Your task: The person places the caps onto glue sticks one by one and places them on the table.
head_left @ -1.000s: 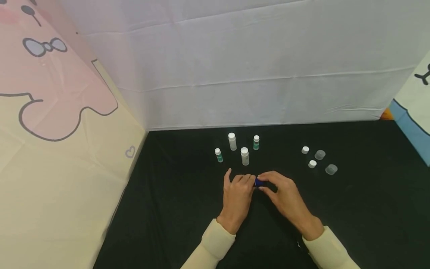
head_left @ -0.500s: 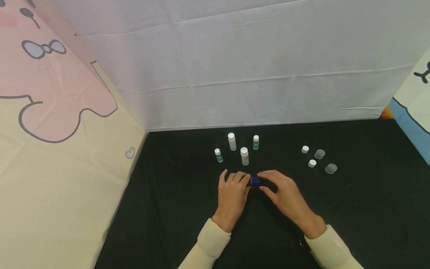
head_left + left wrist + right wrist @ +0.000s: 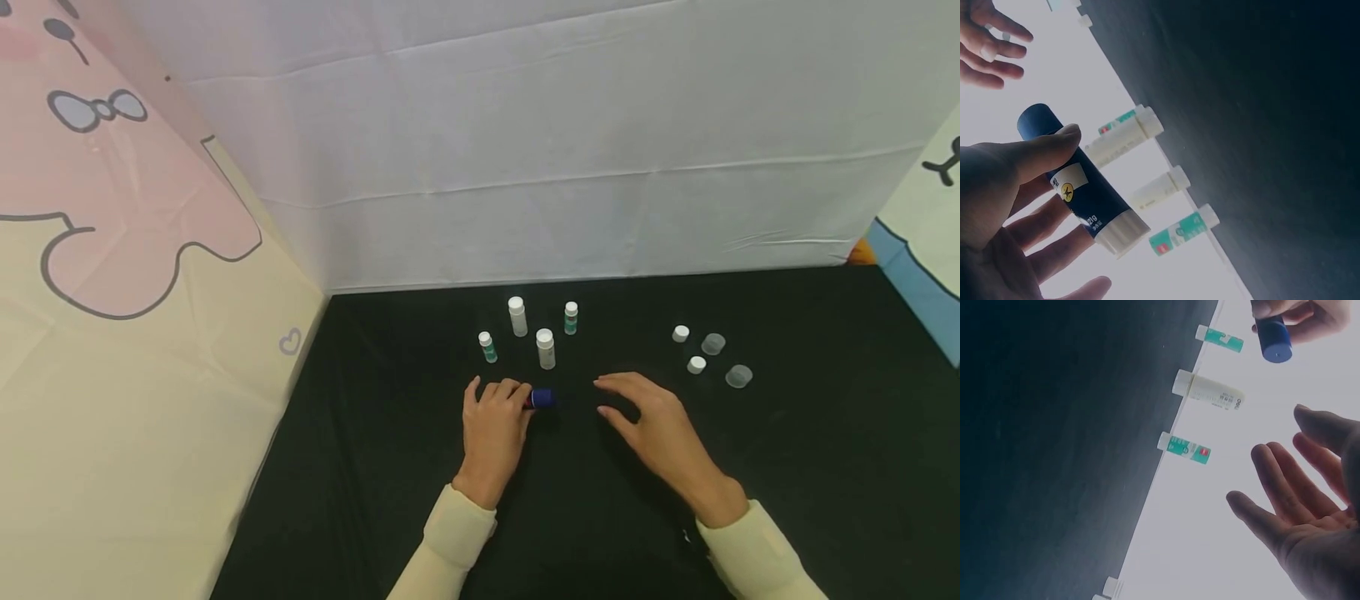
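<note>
In my left hand [image 3: 495, 433] I hold a dark blue glue stick [image 3: 1100, 194], lying sideways across the fingers. Its blue cap end [image 3: 543, 398] points toward the right hand, and the left wrist view shows a white base at the other end with "21g" printed above it. The thumb presses along its side. My right hand [image 3: 663, 429] is apart from it, thumb and fingers spread, holding nothing. Beyond the hands stand two white glue sticks [image 3: 546, 354] and two smaller green-labelled ones [image 3: 489, 348], all with white caps.
At the right of the black tabletop [image 3: 810, 467] are two small white cylinders [image 3: 697, 365] and two translucent cup-like pieces [image 3: 739, 377]. A white cloth [image 3: 525, 192] hangs along the back edge. Patterned cloth [image 3: 247, 400] covers the left side.
My left hand has moved left with the blue glue stick, baring its cap end. The right hand has let go of that end and drawn away to the right.
</note>
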Action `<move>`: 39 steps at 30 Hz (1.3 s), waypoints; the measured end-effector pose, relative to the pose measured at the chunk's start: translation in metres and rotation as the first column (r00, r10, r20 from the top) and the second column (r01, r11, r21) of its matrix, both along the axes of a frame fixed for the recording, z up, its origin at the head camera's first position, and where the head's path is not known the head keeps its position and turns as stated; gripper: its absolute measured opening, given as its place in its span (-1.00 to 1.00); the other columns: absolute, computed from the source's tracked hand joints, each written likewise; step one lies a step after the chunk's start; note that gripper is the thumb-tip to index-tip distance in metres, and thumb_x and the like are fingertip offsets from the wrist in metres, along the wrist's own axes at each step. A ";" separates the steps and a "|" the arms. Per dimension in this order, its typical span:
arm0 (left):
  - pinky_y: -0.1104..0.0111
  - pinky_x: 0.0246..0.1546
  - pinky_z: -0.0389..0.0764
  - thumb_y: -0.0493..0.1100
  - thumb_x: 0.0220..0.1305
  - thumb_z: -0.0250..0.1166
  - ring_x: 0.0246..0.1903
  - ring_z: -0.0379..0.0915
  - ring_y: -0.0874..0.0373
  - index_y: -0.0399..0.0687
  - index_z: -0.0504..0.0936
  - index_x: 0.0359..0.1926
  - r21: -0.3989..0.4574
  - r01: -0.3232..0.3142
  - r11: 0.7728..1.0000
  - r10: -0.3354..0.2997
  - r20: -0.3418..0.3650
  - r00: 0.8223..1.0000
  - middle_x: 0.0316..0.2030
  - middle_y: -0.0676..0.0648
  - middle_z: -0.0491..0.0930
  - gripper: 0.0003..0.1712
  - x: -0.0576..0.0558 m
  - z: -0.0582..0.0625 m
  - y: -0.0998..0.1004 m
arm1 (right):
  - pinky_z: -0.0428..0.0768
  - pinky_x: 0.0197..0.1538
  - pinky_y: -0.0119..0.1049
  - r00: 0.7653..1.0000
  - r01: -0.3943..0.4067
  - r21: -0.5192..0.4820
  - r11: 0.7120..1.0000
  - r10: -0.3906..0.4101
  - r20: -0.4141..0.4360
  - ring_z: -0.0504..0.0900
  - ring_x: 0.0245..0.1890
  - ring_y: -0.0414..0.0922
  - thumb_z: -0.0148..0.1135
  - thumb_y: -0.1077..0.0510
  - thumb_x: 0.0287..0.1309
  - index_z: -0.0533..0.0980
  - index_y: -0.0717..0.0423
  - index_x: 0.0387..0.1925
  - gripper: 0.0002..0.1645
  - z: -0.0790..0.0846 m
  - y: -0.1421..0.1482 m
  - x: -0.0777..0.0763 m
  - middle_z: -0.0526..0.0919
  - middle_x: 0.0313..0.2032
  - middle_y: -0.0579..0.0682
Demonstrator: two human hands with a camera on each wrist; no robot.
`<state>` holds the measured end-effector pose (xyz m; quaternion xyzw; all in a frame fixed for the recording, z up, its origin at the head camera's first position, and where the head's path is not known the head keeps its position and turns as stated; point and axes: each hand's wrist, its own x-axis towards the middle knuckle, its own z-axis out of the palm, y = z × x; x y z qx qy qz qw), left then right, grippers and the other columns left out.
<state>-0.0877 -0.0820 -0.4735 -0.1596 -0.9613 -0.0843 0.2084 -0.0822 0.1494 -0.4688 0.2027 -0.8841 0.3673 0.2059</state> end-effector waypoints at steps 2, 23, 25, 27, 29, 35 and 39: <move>-0.14 0.29 0.55 -0.06 0.18 0.63 -0.12 0.74 0.09 0.00 0.85 -0.04 0.003 -0.009 1.000 0.009 0.011 1.000 -0.14 0.03 0.80 -0.68 0.000 0.000 -0.003 | 0.64 0.04 0.00 1.000 0.004 -0.002 1.000 -0.004 0.000 0.77 -0.01 0.07 0.63 0.48 -0.10 0.72 0.20 -0.01 -0.47 0.000 0.002 0.000 0.78 -0.03 0.08; -0.19 0.29 0.52 -0.14 0.12 0.66 -0.13 0.73 0.02 -0.05 0.85 -0.07 -0.003 -0.110 0.994 0.110 0.050 0.993 -0.15 -0.02 0.80 -0.67 -0.007 -0.005 -0.036 | 0.36 0.18 -0.62 0.996 0.084 -0.019 0.996 -0.085 -0.039 0.75 -0.01 0.14 0.61 0.52 -0.12 0.74 0.22 -0.05 -0.49 -0.001 0.035 -0.005 0.79 -0.04 0.12; -0.20 0.29 0.51 -0.15 0.11 0.67 -0.13 0.73 0.01 -0.05 0.85 -0.07 0.005 -0.119 0.993 0.118 0.056 0.991 -0.15 -0.02 0.80 -0.66 -0.008 -0.005 -0.040 | 0.47 0.17 -0.44 0.995 0.100 -0.013 0.995 -0.100 -0.025 0.75 -0.01 0.15 0.60 0.52 -0.11 0.73 0.22 -0.05 -0.49 -0.001 0.039 -0.005 0.79 -0.04 0.13; -0.21 0.29 0.50 -0.17 0.10 0.66 -0.13 0.73 0.01 -0.06 0.85 -0.07 0.014 -0.129 0.992 0.128 0.067 0.990 -0.15 -0.03 0.80 -0.66 -0.009 -0.006 -0.043 | 0.53 0.13 -0.20 0.993 0.114 -0.005 0.994 -0.114 -0.010 0.75 0.00 0.17 0.60 0.51 -0.09 0.73 0.23 -0.04 -0.50 -0.001 0.042 -0.005 0.79 -0.03 0.15; -0.22 0.30 0.49 -0.18 0.10 0.66 -0.11 0.73 -0.01 -0.07 0.85 -0.07 0.025 -0.137 0.990 0.135 0.079 0.988 -0.15 -0.04 0.80 -0.66 -0.010 -0.007 -0.046 | 0.53 0.07 0.01 0.992 0.125 0.003 0.992 -0.125 0.002 0.75 0.00 0.19 0.60 0.49 -0.06 0.73 0.23 -0.02 -0.51 -0.001 0.045 -0.005 0.78 -0.02 0.17; -0.24 0.32 0.46 -0.19 0.11 0.65 -0.10 0.72 -0.04 -0.07 0.84 -0.07 0.027 -0.165 0.986 0.162 0.104 0.981 -0.14 -0.06 0.79 -0.67 -0.012 -0.009 -0.056 | 0.53 0.04 0.09 0.989 0.150 0.014 0.989 -0.150 0.008 0.73 0.02 0.22 0.59 0.47 -0.04 0.72 0.23 0.00 -0.51 -0.001 0.055 -0.006 0.77 -0.01 0.21; -0.24 0.32 0.46 -0.19 0.13 0.65 -0.10 0.72 -0.05 -0.06 0.84 -0.06 0.021 -0.178 0.984 0.174 0.113 0.978 -0.14 -0.06 0.80 -0.67 -0.014 -0.010 -0.061 | 0.54 0.04 0.09 0.986 0.167 0.025 0.986 -0.168 0.011 0.72 0.03 0.21 0.58 0.48 -0.03 0.71 0.24 0.01 -0.50 -0.001 0.060 -0.006 0.77 -0.01 0.21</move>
